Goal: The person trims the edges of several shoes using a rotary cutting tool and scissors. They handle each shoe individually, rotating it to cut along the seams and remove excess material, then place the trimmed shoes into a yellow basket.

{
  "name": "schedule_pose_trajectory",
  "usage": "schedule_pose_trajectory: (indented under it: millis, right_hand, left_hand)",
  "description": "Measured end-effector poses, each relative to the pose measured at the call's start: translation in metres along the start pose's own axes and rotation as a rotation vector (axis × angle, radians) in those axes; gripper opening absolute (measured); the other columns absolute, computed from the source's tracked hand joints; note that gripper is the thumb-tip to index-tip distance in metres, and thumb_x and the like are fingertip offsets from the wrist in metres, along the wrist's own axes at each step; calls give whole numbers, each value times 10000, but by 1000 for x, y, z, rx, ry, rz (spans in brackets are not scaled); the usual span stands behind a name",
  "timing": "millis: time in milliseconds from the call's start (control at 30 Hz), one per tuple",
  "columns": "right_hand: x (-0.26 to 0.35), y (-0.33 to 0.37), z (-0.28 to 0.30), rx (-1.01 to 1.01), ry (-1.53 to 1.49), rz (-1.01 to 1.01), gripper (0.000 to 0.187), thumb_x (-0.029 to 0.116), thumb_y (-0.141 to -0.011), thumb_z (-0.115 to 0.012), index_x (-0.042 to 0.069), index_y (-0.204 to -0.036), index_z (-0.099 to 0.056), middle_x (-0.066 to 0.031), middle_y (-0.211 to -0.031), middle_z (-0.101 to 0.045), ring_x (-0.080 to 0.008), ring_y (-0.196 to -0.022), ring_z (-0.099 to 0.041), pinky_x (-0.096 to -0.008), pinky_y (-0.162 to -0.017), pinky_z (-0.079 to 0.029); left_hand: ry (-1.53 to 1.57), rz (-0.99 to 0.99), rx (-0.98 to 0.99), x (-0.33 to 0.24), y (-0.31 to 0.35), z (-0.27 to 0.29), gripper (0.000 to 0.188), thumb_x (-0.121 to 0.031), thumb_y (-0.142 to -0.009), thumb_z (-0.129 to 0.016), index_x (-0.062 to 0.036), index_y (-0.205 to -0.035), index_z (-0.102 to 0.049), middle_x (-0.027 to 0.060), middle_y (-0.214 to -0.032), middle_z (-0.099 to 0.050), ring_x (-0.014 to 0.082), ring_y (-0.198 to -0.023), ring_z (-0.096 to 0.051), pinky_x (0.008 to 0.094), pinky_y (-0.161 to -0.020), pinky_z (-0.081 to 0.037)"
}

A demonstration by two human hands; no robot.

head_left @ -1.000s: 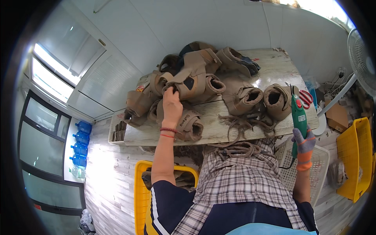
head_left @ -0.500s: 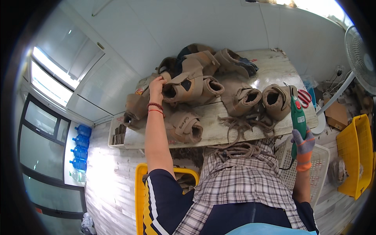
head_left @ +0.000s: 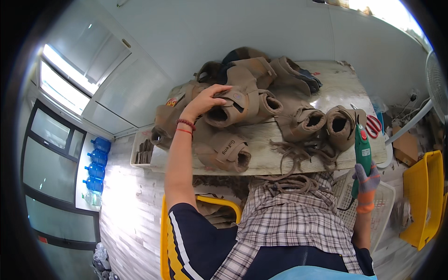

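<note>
My left hand (head_left: 206,101), bare with a beaded bracelet and a red cord on the wrist, reaches onto a brown boot upper (head_left: 242,107) in the pile. Its fingers stretch over the strap, and the thumb stands apart from them. In my right hand (head_left: 366,179), gloved in grey and orange, is a green hand-held power tool (head_left: 362,150) with a red button, its tip pointing away from me. Beside that tip sits a fleece-lined boot upper (head_left: 339,126), with another boot upper (head_left: 305,122) to its left. Red-handled scissors (head_left: 373,127) lie just right of the tool.
A worn pale table (head_left: 333,77) carries the pile. Brown cords (head_left: 296,156) lie near its front edge. A white tray (head_left: 135,151) adjoins its left. Below are a yellow crate (head_left: 164,233) and a white basket (head_left: 385,196); a yellow bin (head_left: 420,200) and fan (head_left: 434,84) stand right.
My left hand has moved right from the pile's left part onto the strap of the boot upper. My right hand still holds the green tool, and the whole view has shifted slightly.
</note>
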State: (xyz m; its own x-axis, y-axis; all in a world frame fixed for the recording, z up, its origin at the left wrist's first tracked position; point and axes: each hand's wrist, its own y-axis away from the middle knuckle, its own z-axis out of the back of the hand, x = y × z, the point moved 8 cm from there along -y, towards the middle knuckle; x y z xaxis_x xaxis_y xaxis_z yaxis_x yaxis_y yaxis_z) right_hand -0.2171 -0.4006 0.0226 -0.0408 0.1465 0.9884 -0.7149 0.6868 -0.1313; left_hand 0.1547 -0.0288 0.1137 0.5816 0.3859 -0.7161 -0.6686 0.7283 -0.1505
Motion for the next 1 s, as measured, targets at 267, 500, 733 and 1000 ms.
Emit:
schedule_pose_trajectory:
  millis: [267,500,733,1000]
  right_hand:
    - [-10,-3,-23,17,53,-42,345,137,-822,-664,-13,-1116,-564,-14,-750,-567,-78,-603,-512,-223,-554,-427]
    - [11,-3,-42,155,248,-58,519,140,-760,-749,-27,-1204,-538,-50,-975,-642,-99,-848,-565,-257,-766,-476]
    - [-4,3,-11,34,101,-129,539,175,-750,-786,-24,-1192,-550,-46,-998,-647,-89,-869,-572,-249,-776,-477]
    - [-1,1,0,60,126,-60,539,184,-764,-761,-18,-1209,-534,-26,-939,-618,-77,-780,-543,-226,-689,-460]
  left_hand:
    - [-687,-382,-449,-19,8,-20,64,-103,-817,-569,-42,-832,-563,112,-755,-575,290,-744,-578,384,-642,-480]
    - [-875,-274,-430,-14,24,-8,203,-156,-894,-487,-41,-980,-630,164,-1014,-621,340,-998,-571,438,-839,-451]
    - [-307,-275,-497,-125,10,-66,168,-65,-895,-508,-41,-1002,-636,130,-1017,-613,306,-959,-581,394,-851,-453]
    - [-294,-72,-383,-65,-100,-218,212,-207,-879,-552,-23,-932,-641,151,-942,-653,372,-865,-607,449,-786,-477]
